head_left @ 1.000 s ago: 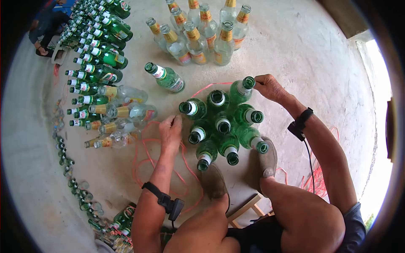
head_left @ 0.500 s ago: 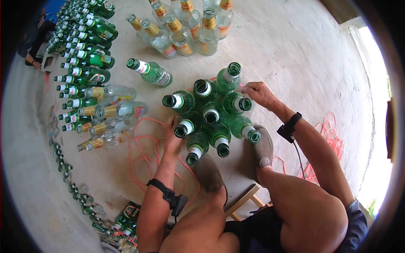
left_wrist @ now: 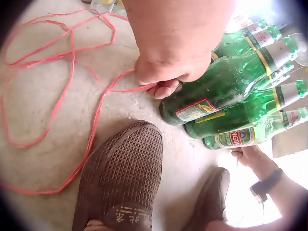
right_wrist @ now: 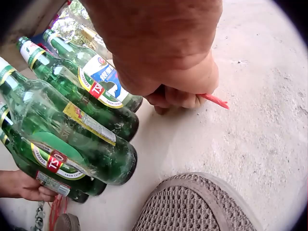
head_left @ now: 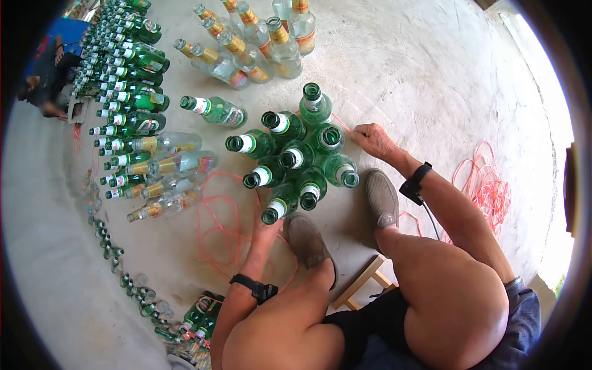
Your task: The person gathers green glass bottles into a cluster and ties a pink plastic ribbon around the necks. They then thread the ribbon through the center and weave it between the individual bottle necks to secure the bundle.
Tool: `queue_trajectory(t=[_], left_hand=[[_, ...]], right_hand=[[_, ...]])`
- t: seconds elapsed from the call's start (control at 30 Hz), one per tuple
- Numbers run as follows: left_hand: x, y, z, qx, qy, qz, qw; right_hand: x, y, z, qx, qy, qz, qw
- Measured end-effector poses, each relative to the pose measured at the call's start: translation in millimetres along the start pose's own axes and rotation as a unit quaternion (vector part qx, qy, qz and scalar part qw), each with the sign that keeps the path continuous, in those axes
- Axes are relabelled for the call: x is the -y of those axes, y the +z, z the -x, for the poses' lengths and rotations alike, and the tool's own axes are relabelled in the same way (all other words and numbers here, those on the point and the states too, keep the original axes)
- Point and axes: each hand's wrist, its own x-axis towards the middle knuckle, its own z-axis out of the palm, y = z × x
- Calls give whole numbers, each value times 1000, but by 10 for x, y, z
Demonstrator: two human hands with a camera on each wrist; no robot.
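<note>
Moved since the earlier frame: left hand [head_left: 266,227], from beside the cluster's left edge to the near-left corner; right hand [head_left: 377,142], farther out from the far bottle. Between both hands, nine green bottles [head_left: 296,155], packed close and upright on the bare floor [head_left: 419,80]. Low past their far side, pink twine [right_wrist: 214,99], its long axis running from the far bottle across a short gap toward the right fist. Right fingers curled tight round it, a stub poking out from the fist; set apart from the glass, to the right. Left fingers also curled, gripping twine just beside the foot of the near-left bottle; nearer to the cluster than the right, contact with the glass hard to tell. From the left fist, twine trailing to loose loops on the floor. Just on the body side, two brown shoes [head_left: 382,197]; beyond the cluster, to the left, a lone green bottle [head_left: 225,113], and farther off, clear bottles [head_left: 246,52]. At far right, a heap of twine [head_left: 487,191].
</note>
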Motion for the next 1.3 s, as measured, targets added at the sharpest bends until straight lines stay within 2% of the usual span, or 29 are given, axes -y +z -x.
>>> queue_trajectory(t=[0.1, 0.2, 0.3, 0.4, 0.5, 0.6, 0.8, 0.9, 1.1, 1.3], left_hand=[[-224, -83, 159, 56, -67, -14, 996], [-263, -145, 290, 51, -14, 20, 998], [-170, -241, 319, 60, 10, -24, 998], [-173, -402, 382, 116, 40, -60, 991], [-313, -548, 501, 137, -3, -111, 984], [-439, -788, 647, 183, -11, -144, 972], [-559, -1212, 1022, 213, -27, -168, 962], [-737, -1380, 1225, 185, -72, -181, 963], [-1190, -1486, 1543, 200, -66, -207, 956], [-1366, -1666, 1772, 173, -70, -215, 959]], right_hand=[[-14, 49, 62, -14, -6, -22, 1000], [-9, 75, 75, -18, -7, -34, 999], [28, 117, 119, -15, 5, -43, 999], [70, 157, 144, -14, 2, -66, 998], [54, 182, 179, -21, 8, -74, 997], [75, 246, 212, -22, 20, -74, 997], [85, 175, 276, 11, 20, -48, 999], [99, 190, 293, 3, 29, -72, 997], [174, 199, 301, 24, 38, -79, 996], [237, 185, 335, 12, 18, -88, 996]])
